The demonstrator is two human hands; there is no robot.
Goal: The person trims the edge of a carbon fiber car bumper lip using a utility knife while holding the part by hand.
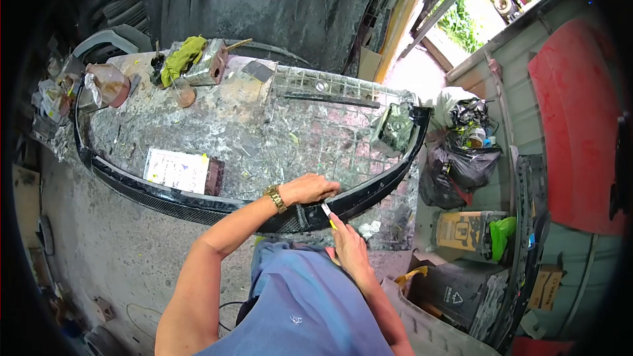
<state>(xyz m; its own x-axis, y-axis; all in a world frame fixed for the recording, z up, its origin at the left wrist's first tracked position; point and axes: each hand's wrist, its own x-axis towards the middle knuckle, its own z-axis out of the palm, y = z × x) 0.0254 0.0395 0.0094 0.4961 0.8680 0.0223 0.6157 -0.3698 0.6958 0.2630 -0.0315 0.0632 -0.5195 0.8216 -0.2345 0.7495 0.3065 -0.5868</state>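
Strip [158, 193], long, black and curved, lies bowed along the near side of the table [257, 138], its ends bending back toward the far left and far right corners. Part of its near face has a woven pattern. The left hand [308, 189], with a gold watch [275, 199] at its wrist, is on the strip right of its middle, fingers curled inward; whether they pinch anything cannot be told. The right hand [351, 248] is closed around a yellow and white cutter [329, 214], just on the near side of the strip, with the cutter's tip up at the strip beside the left fingers.

Beyond the strip, left of the left hand, a white-topped box [175, 171] lies near the table's near edge. Toward the far left corner stands a pinkish tub [109, 86]; to its right, by the far edge, a yellow-green cloth [182, 60] hangs against a metal can [213, 62]. A grey sheet [258, 71] lies right of the can. A thin dark bar [333, 100] runs near the far edge, and a white crumpled scrap [369, 229] lies near the near right corner.
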